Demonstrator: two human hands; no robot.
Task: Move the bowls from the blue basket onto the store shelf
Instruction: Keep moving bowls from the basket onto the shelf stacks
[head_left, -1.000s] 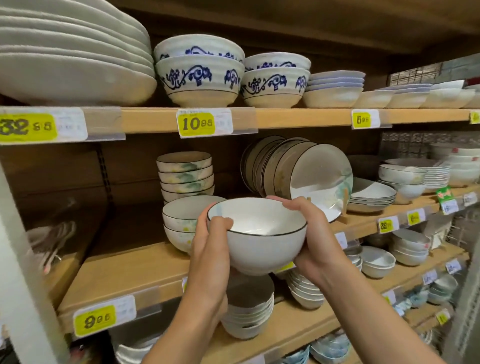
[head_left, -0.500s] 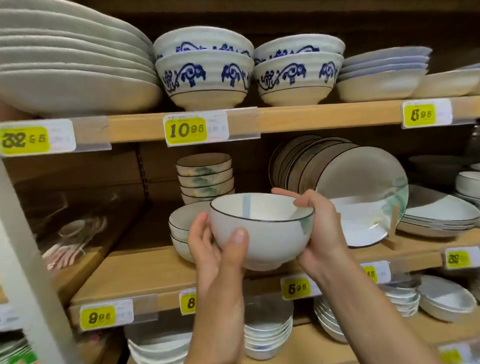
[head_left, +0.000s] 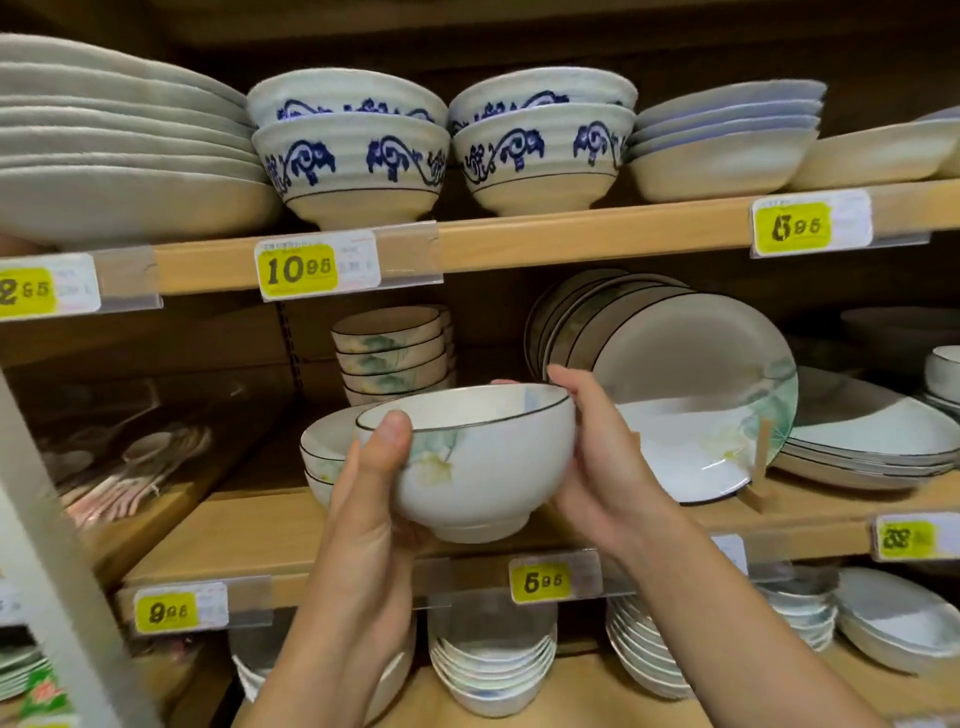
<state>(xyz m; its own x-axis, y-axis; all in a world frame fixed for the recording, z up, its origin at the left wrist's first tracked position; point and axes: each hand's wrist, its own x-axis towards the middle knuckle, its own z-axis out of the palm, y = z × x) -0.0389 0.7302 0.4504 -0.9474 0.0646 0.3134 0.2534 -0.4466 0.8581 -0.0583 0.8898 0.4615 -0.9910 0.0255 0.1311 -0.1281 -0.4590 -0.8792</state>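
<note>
Placement step. White dark-rimmed ceramic bowl with green leaf print (head_left: 488, 462) held over the front of wooden middle shelf (head_left: 249, 530), left hand (head_left: 363, 519) and right hand (head_left: 602, 467) in closed grip round its sides. Next: level lowering, seemingly onto part-hidden matching bowl stack (head_left: 324, 452).

Middle shelf (head_left: 249, 530): I am seeing bare board lying open in front and left of the low bowl stack (head_left: 324, 447). A taller stack of small bowls (head_left: 389, 353) is blocking the back; leaning plates (head_left: 691, 395) are closing the right; the upper shelf (head_left: 571, 234) is capping headroom. The held bowl (head_left: 483, 457) is hiding the gap between stack and plates.
</note>
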